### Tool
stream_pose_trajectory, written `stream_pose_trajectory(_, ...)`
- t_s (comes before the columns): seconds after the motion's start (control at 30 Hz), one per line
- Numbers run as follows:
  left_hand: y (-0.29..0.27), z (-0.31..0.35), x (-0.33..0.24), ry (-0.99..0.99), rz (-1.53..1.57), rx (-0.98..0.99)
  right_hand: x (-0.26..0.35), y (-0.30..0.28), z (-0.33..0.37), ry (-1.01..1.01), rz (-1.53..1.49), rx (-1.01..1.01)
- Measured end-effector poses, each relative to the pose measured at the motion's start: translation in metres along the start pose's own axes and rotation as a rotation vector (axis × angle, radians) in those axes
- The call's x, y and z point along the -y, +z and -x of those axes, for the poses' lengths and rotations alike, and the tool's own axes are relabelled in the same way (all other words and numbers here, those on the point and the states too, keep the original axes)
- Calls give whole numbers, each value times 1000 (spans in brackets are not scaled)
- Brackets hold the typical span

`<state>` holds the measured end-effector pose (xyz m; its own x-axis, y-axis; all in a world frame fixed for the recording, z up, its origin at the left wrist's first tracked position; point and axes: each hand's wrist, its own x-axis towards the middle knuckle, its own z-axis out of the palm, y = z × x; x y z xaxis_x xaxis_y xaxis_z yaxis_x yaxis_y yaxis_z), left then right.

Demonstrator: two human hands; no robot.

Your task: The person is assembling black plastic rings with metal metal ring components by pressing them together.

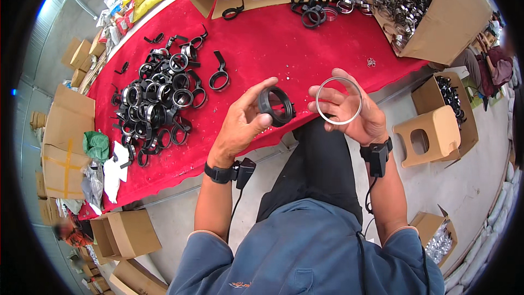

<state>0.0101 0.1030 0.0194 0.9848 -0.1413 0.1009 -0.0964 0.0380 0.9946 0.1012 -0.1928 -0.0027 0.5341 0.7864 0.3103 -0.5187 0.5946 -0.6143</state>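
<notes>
Over the near edge of the red-covered table, my left hand [238,124] is closed around a black plastic ring [264,104], thumb and fingers on its rim. A short gap to its right, my right hand [367,122] holds up a thin, shiny metal ring [338,123] by its edge, and the palm shows through the ring. The two rings are apart. Left of my left hand lies a heap of black rings with handle-like tabs [158,98], many with metal bands inside. One such tabbed ring [219,80] lies just off the heap's right side.
At the back, a cardboard box [229,8] spills black rings onto the red cloth [262,49]. Another box [445,16] at the right holds many metal rings. A tan plastic stool [436,136] and a box of black parts [431,95] stand on the floor at right.
</notes>
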Motion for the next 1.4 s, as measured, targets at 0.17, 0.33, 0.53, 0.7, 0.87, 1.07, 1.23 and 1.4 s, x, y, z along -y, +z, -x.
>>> stream_pose_trajectory(0.17,10,15,-11,37,251,24,-19,6,13,-113,-64,131)
stream_pose_trajectory(0.33,17,24,-17,43,198,38,-18,2,20,-152,15,261)
stream_pose_trajectory(0.53,26,25,-13,5,194,31,-20,5,21,-226,50,323)
stream_pose_trajectory(0.7,32,29,-14,-18,232,46,-18,2,25,-182,-52,302)
stream_pose_trajectory(0.87,37,29,-22,-55,266,33,-21,2,35,-149,-86,223)
stream_pose_trajectory(1.07,42,28,-12,79,112,-38,-18,16,42,-60,-57,-76)
stream_pose_trajectory(1.23,49,21,-5,199,33,-45,-14,20,46,67,-29,-256)
stream_pose_trajectory(1.4,51,21,2,118,197,-1,-11,36,50,77,71,-270)
